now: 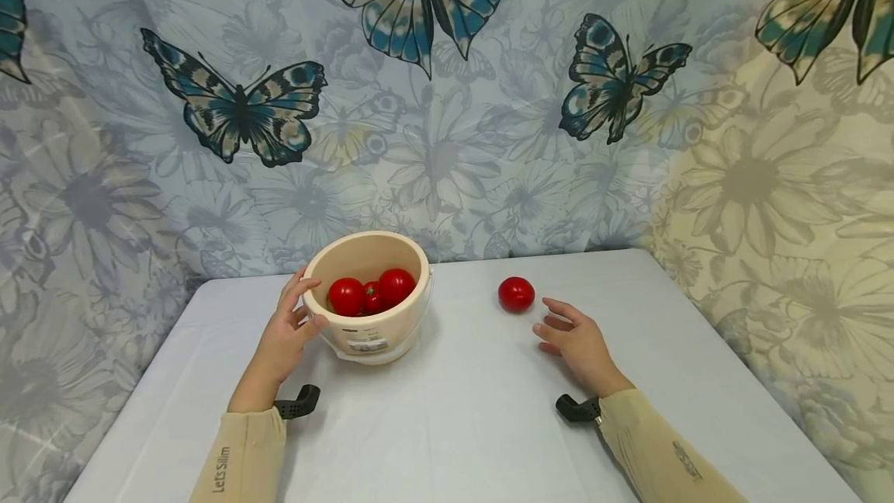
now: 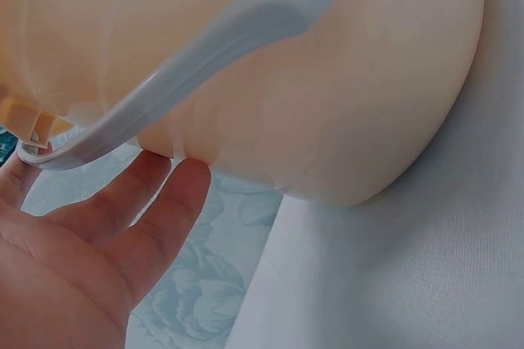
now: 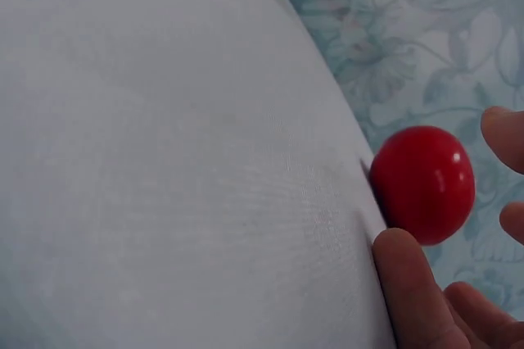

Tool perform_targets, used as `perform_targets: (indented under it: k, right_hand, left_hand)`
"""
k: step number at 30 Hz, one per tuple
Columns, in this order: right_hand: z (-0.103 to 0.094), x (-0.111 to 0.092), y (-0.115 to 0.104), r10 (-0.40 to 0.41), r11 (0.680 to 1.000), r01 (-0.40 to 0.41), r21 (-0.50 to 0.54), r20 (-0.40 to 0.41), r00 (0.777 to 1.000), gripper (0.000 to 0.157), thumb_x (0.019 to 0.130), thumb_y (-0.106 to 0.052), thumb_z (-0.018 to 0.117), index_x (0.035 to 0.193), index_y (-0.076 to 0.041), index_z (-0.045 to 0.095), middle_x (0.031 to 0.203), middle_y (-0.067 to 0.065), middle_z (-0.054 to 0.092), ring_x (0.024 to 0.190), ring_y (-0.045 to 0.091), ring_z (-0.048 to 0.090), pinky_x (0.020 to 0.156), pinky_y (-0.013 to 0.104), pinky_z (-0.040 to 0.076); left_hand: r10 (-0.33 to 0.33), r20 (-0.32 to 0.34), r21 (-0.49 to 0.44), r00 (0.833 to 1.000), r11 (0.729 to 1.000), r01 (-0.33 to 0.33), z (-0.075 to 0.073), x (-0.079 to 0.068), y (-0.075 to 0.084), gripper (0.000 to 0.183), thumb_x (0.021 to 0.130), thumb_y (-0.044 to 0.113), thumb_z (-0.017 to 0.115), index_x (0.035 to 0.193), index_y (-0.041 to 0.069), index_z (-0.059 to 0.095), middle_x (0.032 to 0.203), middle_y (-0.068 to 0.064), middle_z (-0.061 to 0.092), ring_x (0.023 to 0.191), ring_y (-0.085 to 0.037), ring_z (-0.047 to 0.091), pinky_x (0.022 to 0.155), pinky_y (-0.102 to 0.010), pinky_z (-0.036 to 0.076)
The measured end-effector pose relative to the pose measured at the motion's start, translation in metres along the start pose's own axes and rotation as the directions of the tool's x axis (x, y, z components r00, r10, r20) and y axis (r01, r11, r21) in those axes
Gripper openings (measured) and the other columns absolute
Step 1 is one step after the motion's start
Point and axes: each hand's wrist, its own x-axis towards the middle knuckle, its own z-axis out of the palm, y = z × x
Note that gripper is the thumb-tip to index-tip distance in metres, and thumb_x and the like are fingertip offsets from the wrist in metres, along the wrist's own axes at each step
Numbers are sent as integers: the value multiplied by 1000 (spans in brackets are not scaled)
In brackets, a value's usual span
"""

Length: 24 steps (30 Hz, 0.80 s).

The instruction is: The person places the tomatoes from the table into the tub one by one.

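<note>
A cream bucket (image 1: 370, 336) stands on the table with several red tomatoes (image 1: 396, 287) inside. My left hand (image 1: 282, 332) touches its left side near the rim, thumb toward the front. The left wrist view shows straight fingers (image 2: 176, 210) with their tips against the bucket's outer wall (image 2: 344, 111), beside the white handle (image 2: 205, 54). Another red tomato (image 1: 516, 295) lies on the table to the right of the bucket. My right hand (image 1: 576, 340) is just right of this tomato, fingers spread and holding nothing. In the right wrist view its fingers stand around the tomato (image 3: 424, 185).
A white cloth covers the table (image 1: 461, 425). Behind and at both sides hangs a floral fabric (image 1: 447, 154) with printed butterflies. Each wrist wears a black device (image 1: 578, 410). The bucket's handle (image 1: 380, 354) hangs down in front of it.
</note>
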Motion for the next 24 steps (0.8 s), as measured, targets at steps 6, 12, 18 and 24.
perform_targets:
  k: [6, 12, 18, 24]
  right_hand:
    - [0, 16, 5, -11, 999, 11, 32, -7, 1000, 74, 87, -17, 80, 150, -8, 43, 152, 17, 38, 132, 36, 45, 84, 38, 55]
    - [2, 27, 4, -16, 999, 16, 32, -14, 1000, 72, 88, -15, 79, 151, -9, 43, 153, 16, 37, 133, 36, 43, 83, 38, 56]
    - [6, 38, 2, -16, 999, 17, 27, -23, 1000, 72, 89, -18, 79, 151, -10, 43, 152, 18, 38, 133, 35, 43, 83, 37, 56]
    - [10, 50, 0, -29, 999, 30, 30, -15, 999, 74, 88, -20, 80, 151, -10, 42, 148, 21, 41, 133, 34, 44, 82, 37, 56]
  left_hand:
    - [-13, -3, 0, 1000, 1000, 13, 0, -1, -2, 57, 95, 5, 66, 146, 6, 40, 165, -7, 3, 133, -55, 35, 94, -20, 41]
    - [-17, -2, 12, 1000, 1000, 17, -1, -2, -2, 59, 95, 4, 66, 147, 6, 39, 165, -9, 2, 132, -57, 35, 97, -25, 41]
    - [-3, -4, -5, 1000, 1000, 3, -1, -1, -3, 58, 95, 3, 66, 147, 4, 39, 165, -10, 3, 132, -58, 34, 95, -20, 41]
    - [12, -4, -25, 1000, 1000, -12, 0, 1, 0, 55, 96, 4, 65, 145, 4, 40, 165, -8, 4, 132, -57, 35, 93, -16, 42]
